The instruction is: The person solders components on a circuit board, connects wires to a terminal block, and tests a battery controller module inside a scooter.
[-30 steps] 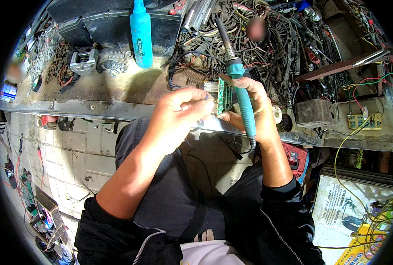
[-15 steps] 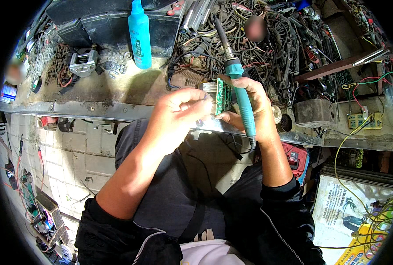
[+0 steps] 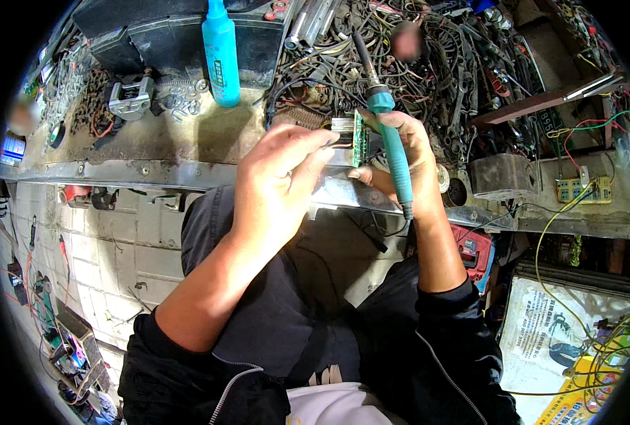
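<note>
My right hand (image 3: pixel 417 166) grips a soldering iron (image 3: pixel 398 166) with a teal handle, its metal shaft pointing up, and also holds a small green circuit board (image 3: pixel 359 138) upright, with fingertips at the board's upper part. A pale, ribbed block (image 3: pixel 342 125) juts from the board's left side. My left hand (image 3: pixel 272 180) is closed in a pinch on what looks like a thin wire (image 3: pixel 340 144) beside the board; its exact end is hidden by the fingers. Both hands are over the metal front edge of the bench (image 3: pixel 134 170).
A turquoise bottle (image 3: pixel 221 67) stands behind, beside a metal fitting (image 3: pixel 131 97) and small loose parts. Tangled cables (image 3: pixel 329 71) and tools fill the back right. A grey block (image 3: pixel 499 177) and yellow power strip (image 3: pixel 582 190) sit at right; a red case (image 3: pixel 471 255) lies below the bench.
Both hands, the board and the iron have moved slightly upward. My left fingers have turned higher, showing more of the pale block, and my right lower fingertip has come away from the board's bottom.
</note>
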Demonstrator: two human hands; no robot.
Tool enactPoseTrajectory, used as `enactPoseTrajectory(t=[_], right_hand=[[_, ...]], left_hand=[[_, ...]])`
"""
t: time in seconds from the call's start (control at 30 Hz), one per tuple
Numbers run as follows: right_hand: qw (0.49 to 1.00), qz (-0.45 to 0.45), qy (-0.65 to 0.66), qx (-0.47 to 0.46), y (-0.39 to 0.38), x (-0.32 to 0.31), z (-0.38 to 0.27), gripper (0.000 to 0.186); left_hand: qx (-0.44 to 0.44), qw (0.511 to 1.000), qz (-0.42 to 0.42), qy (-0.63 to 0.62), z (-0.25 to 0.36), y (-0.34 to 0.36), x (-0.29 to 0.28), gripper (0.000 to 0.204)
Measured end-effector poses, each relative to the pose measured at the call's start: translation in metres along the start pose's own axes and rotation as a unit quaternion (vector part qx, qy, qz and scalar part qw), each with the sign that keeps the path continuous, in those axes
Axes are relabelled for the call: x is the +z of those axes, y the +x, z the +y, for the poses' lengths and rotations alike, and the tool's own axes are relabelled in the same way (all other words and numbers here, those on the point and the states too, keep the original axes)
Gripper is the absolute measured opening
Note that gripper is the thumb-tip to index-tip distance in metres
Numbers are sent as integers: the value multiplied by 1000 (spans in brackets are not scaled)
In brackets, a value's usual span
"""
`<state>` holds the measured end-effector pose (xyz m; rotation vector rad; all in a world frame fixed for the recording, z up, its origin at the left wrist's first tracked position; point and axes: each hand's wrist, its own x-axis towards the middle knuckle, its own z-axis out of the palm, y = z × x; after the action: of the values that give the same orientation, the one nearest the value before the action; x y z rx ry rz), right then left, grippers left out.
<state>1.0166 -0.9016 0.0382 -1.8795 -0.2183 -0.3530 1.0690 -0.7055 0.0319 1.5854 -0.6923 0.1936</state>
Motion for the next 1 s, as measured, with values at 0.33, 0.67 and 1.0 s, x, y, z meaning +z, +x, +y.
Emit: enactPoseTrajectory(t=[0.33,0.67,1.0], right_hand=[[1000,19,21,-12,-1,4,5,76],[999,34,2,-18,-4,8,2,72],[996,44,-75,-7,-8,6,0,68]], left_hand=[[-124,987,-4,-98,6,-5,6,11],[-88,991,29,-92,14,-4,6,15],[-215,959,-22,-185,36,-5,5,9]])
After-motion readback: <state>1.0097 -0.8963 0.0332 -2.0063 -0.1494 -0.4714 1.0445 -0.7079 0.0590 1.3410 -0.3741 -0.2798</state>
